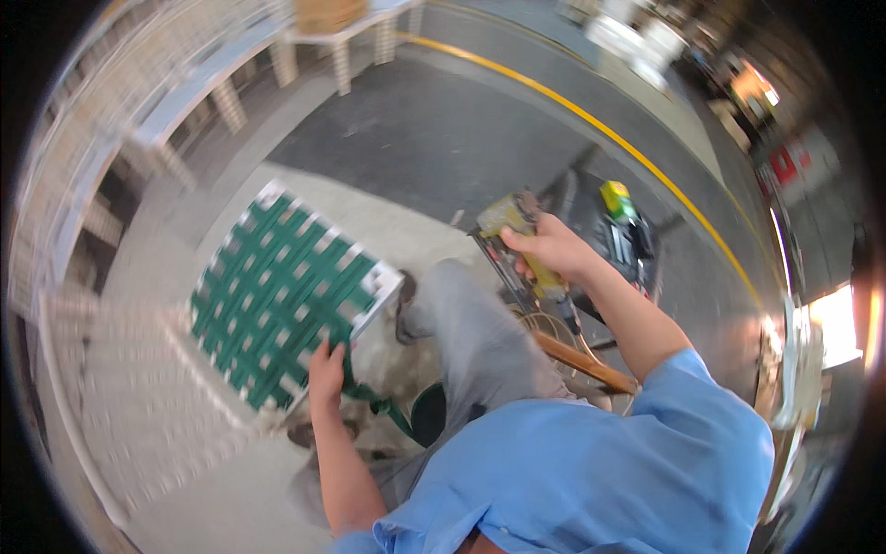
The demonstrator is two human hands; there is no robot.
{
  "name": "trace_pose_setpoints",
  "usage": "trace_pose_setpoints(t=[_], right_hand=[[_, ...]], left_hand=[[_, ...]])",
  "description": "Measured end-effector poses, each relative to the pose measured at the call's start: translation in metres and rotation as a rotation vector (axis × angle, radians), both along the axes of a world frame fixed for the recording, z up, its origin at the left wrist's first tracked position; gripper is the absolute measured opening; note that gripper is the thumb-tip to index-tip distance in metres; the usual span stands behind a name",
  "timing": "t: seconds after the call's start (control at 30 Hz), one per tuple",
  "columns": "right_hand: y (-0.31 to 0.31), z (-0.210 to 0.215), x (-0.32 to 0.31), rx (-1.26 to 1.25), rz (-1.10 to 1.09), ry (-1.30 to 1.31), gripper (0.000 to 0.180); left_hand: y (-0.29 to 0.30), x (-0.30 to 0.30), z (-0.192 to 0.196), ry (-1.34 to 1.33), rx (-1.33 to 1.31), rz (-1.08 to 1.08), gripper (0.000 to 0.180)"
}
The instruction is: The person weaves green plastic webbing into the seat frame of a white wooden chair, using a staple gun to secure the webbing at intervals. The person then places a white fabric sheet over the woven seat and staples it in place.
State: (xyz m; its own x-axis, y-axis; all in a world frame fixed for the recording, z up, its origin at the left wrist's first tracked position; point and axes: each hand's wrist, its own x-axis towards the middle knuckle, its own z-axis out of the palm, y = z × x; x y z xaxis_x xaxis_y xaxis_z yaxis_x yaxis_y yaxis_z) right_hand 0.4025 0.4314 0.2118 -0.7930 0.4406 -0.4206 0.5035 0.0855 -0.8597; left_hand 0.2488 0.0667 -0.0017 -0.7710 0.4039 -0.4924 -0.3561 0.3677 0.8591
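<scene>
A white frame (386, 277) carries a woven seat of green webbing (277, 286) and stands tilted at my left knee. My left hand (326, 371) is at its near edge, fingers closed on a loose green webbing strap (392, 411). That strap runs down toward a dark green roll (429, 417) beside my leg. In my right hand (561, 251) is a yellow air staple gun (503, 217), gripped by its handle and held up above my right knee, apart from the frame. A pale hose (554, 319) curls below the gun.
To the right lies a dark holder of tools (637, 245) with a yellow-green box (616, 198). A wooden bar (586, 363) is beside my right hip. At left stands a blurred white slatted panel (129, 397); behind it, pale benches (208, 78) and a cardboard box (329, 14).
</scene>
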Motion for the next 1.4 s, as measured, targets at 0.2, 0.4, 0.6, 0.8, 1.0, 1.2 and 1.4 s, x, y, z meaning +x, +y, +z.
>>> trace_pose_setpoints(t=[0.2,0.4,0.6,0.8,1.0,1.2,1.4], right_hand=[[0.135,-0.062,0.075,-0.124,-0.277,0.007,0.049],[0.228,-0.130,0.136,-0.385,-0.471,-0.039,0.056],[0.249,-0.140,0.163,0.269,-0.387,-0.378,0.046],[0.274,-0.116,0.280,0.664,-0.239,-0.844,0.037],[0.216,-0.161,0.278,0.806,-0.342,-0.661,0.061],[0.216,-0.129,0.310,0.450,-0.734,-0.257,0.046],[0.125,-0.087,0.150,-0.194,-0.547,0.229,0.045]], left_hand=[[0.007,0.052,-0.028,-0.346,0.360,0.298,0.037],[0.023,0.021,-0.020,-0.652,0.646,0.694,0.051],[0.031,0.012,0.000,-0.597,0.478,1.183,0.058],[0.045,0.021,-0.010,-0.615,0.616,1.081,0.053],[0.017,0.009,-0.021,-0.473,0.522,1.012,0.060],[0.015,0.018,-0.037,-0.677,0.770,0.991,0.056],[-0.024,0.051,-0.018,-0.710,0.502,0.896,0.050]])
